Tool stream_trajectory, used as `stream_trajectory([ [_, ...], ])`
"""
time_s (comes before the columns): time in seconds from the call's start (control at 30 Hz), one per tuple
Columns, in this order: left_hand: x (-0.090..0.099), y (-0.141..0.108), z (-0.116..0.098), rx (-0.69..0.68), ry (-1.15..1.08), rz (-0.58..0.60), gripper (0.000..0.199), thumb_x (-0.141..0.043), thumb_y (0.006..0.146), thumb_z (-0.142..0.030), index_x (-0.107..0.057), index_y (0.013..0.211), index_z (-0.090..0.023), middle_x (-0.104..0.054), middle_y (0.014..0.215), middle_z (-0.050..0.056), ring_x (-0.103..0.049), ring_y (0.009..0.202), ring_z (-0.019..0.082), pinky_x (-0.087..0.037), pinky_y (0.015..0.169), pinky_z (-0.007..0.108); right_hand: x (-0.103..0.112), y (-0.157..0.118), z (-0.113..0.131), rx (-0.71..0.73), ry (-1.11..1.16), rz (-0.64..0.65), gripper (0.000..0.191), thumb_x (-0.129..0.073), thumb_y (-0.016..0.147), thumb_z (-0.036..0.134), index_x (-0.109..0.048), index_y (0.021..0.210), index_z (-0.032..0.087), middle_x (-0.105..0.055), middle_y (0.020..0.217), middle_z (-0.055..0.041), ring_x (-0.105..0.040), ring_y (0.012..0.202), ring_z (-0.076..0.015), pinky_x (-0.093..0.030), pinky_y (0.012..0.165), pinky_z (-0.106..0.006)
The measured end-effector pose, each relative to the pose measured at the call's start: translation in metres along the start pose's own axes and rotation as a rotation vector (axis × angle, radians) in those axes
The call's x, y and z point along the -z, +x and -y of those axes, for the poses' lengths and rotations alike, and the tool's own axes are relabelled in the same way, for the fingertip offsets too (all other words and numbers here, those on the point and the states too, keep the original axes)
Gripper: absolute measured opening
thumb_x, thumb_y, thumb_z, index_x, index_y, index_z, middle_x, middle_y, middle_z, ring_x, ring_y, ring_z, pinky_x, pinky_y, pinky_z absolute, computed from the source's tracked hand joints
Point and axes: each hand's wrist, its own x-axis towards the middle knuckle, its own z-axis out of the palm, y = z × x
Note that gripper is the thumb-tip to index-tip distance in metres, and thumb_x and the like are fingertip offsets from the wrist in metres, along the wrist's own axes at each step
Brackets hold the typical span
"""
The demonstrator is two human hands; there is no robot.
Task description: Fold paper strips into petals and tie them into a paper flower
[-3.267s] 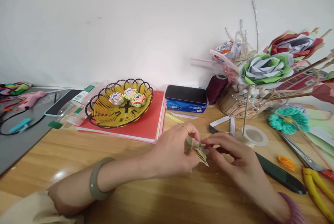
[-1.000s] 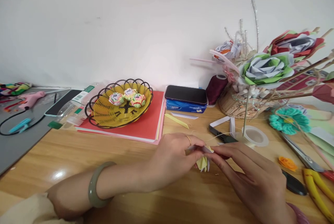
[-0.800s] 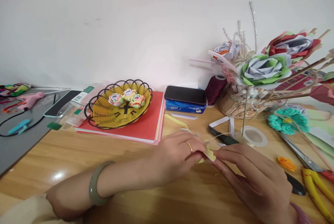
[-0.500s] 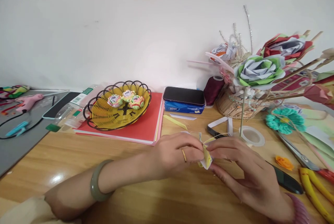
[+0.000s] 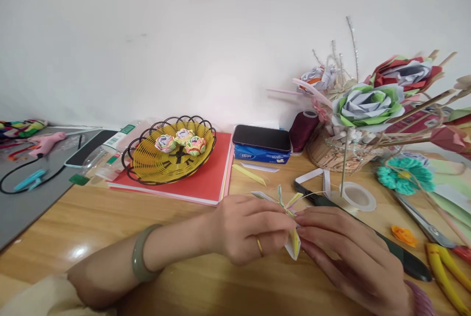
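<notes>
My left hand (image 5: 246,230), with a gold ring on one finger and a bangle on the wrist, pinches a bundle of folded yellow and white paper pieces (image 5: 295,246). From the right, my right hand (image 5: 353,250) closes its fingertips on the same bundle. Pointed paper ends (image 5: 280,195) fan out above the fingers, and a lower tip sticks out beneath them. A thin thread (image 5: 311,194) runs off to the right from the bundle. The middle of the bundle is hidden by my fingers.
Behind stand a yellow basket (image 5: 165,169) with paper flowers on red paper (image 5: 221,159), a phone (image 5: 261,138) on a blue tissue pack, and a flower pot (image 5: 331,151). A black-handled tool (image 5: 412,263), tape roll (image 5: 358,197) and scissors (image 5: 423,220) lie right.
The bundle now shows more spread paper ends above my fingers, and its lower tip sits slightly lower. Both hands stay on it, and the whole view has shifted a little.
</notes>
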Motion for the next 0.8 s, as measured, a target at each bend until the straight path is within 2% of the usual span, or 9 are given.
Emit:
stream_trajectory([
  [0.1, 0.0016, 0.0032, 0.0020, -0.169, 0.099, -0.018, 0.007, -0.052, 0.077, -0.014, -0.058, 0.081, -0.015, -0.071, 0.078, -0.001, -0.066, 0.076, 0.011, -0.054, 0.070, 0.019, 0.0011, -0.0003, 0.0003, 0.015, 0.008, 0.012, 0.018, -0.053, 0.077, 0.007, -0.058, 0.090, 0.018, -0.068, 0.076, -0.0052, -0.065, 0.076, -0.0169, -0.056, 0.065, -0.027],
  [0.2, 0.0034, 0.0057, 0.0034, -0.262, 0.134, -0.033, 0.004, -0.055, 0.075, -0.013, -0.058, 0.074, -0.013, -0.071, 0.077, 0.001, -0.066, 0.076, 0.013, -0.055, 0.067, 0.022, 0.0012, -0.0018, -0.0005, 0.034, 0.015, 0.018, 0.017, -0.052, 0.077, 0.005, -0.058, 0.087, 0.018, -0.067, 0.076, -0.0046, -0.065, 0.077, -0.0164, -0.056, 0.066, -0.027],
  [0.33, 0.0042, 0.0056, 0.0036, -0.289, 0.134, -0.032, 0.011, -0.049, 0.078, -0.013, -0.058, 0.072, -0.014, -0.069, 0.071, 0.001, -0.065, 0.075, 0.014, -0.056, 0.064, 0.023, 0.0009, -0.0031, -0.0019, 0.028, 0.027, 0.017, 0.017, -0.050, 0.078, 0.005, -0.057, 0.085, 0.019, -0.066, 0.077, -0.0040, -0.064, 0.078, -0.0158, -0.056, 0.066, -0.026],
  [0.5, -0.0010, 0.0022, 0.0039, -0.194, 0.067, -0.045, 0.007, -0.054, 0.075, -0.013, -0.058, 0.081, -0.014, -0.070, 0.075, 0.000, -0.065, 0.079, 0.011, -0.055, 0.071, 0.018, 0.0019, -0.0019, -0.0027, 0.051, 0.007, 0.045, 0.018, -0.051, 0.077, 0.004, -0.057, 0.085, 0.018, -0.065, 0.077, -0.0042, -0.062, 0.077, -0.0150, -0.054, 0.067, -0.024],
  [0.6, -0.0028, 0.0015, 0.0054, -0.231, 0.087, -0.028, 0.007, -0.056, 0.074, -0.012, -0.059, 0.080, -0.013, -0.071, 0.079, 0.002, -0.065, 0.085, 0.012, -0.055, 0.074, 0.019, 0.0020, -0.0034, -0.0036, 0.038, -0.030, 0.059, 0.022, -0.050, 0.075, 0.003, -0.059, 0.085, 0.021, -0.063, 0.076, -0.0031, -0.062, 0.075, -0.0156, -0.054, 0.065, -0.024],
  [0.8, 0.0034, 0.0033, 0.0060, -0.304, 0.114, 0.009, 0.009, -0.052, 0.077, -0.012, -0.060, 0.073, -0.013, -0.070, 0.078, 0.004, -0.065, 0.082, 0.014, -0.056, 0.071, 0.022, 0.0013, -0.0037, -0.0037, 0.019, -0.059, 0.060, 0.021, -0.051, 0.075, 0.007, -0.058, 0.087, 0.023, -0.062, 0.073, -0.0016, -0.062, 0.070, -0.0149, -0.054, 0.060, -0.025],
])
